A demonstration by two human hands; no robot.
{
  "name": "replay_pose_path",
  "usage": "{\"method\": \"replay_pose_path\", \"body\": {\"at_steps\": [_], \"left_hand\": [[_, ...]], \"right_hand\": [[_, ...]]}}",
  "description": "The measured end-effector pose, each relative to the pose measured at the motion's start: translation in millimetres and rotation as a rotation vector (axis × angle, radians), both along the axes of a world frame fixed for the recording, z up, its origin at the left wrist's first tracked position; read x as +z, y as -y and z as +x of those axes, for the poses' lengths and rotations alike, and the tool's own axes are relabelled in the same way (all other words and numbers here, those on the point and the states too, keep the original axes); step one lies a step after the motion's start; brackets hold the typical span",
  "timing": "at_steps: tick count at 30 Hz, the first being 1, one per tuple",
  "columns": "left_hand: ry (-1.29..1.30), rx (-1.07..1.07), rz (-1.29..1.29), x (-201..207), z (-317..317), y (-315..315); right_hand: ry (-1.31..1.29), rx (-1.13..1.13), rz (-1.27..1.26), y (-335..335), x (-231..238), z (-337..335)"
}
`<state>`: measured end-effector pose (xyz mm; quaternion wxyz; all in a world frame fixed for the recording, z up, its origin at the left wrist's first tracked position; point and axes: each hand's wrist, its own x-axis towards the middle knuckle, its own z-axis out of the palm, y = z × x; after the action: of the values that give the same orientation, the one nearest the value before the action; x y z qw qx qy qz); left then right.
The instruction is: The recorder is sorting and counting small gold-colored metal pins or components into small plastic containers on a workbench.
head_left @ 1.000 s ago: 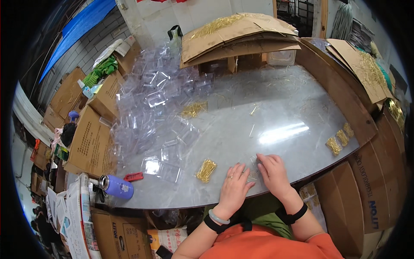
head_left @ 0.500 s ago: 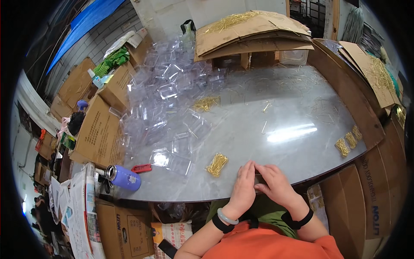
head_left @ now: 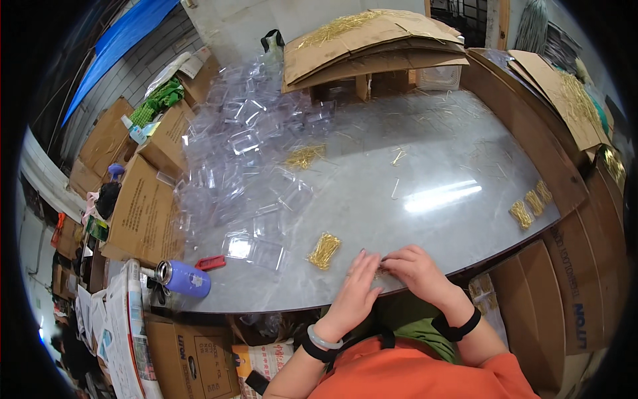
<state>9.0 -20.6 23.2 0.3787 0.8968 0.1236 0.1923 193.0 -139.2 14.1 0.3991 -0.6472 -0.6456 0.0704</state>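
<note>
At the table's near edge, my left hand [head_left: 355,286] has its fingers stretched forward and its thumb apart. My right hand [head_left: 420,274] is beside it, fingers bent inward and their tips meeting the left fingertips. Something small shows between the fingertips, too hidden to make out. Just left of my hands, a bundle of thin gold-coloured metal pins [head_left: 324,251] lies on the grey tabletop [head_left: 339,206]. Clear plastic boxes [head_left: 268,255] reach from there into a large heap at the back left.
A purple bottle [head_left: 183,278] and a red cutter-like tool [head_left: 211,263] are at the near left. Three gold bundles [head_left: 521,215] sit at the right edge. Loose pins [head_left: 306,156] lie farther back. Cardboard sheets [head_left: 372,50] form a raised cover behind; cardboard boxes [head_left: 149,209] line the left.
My hands have shifted from cupped together to spread slightly apart, with the right fingers now bent at the left fingertips. The whole view has moved a little; the table's things lie as before.
</note>
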Motion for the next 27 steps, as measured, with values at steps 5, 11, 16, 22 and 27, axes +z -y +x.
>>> {"method": "replay_pose_path", "body": {"at_steps": [5, 11, 16, 22, 27], "left_hand": [[0.008, 0.047, 0.142, -11.4, 10.4, 0.8], [0.038, 0.023, 0.155, -9.0, 19.4, 5.5], [0.049, 0.054, 0.227, -10.3, 19.9, 11.3], [0.108, 0.097, 0.215, -19.1, 17.9, 7.4], [0.14, 0.101, 0.205, -20.6, 18.0, 8.1]], "right_hand": [[0.023, -0.029, 0.008, 8.5, 18.5, 9.0], [0.154, -0.123, -0.074, 13.9, 16.8, 0.6], [-0.101, -0.249, 0.012, 17.6, 5.3, -19.8], [-0.147, -0.275, 0.023, 17.2, 3.6, -44.7], [-0.244, -0.17, 0.043, 2.1, 6.6, -44.7]]}}
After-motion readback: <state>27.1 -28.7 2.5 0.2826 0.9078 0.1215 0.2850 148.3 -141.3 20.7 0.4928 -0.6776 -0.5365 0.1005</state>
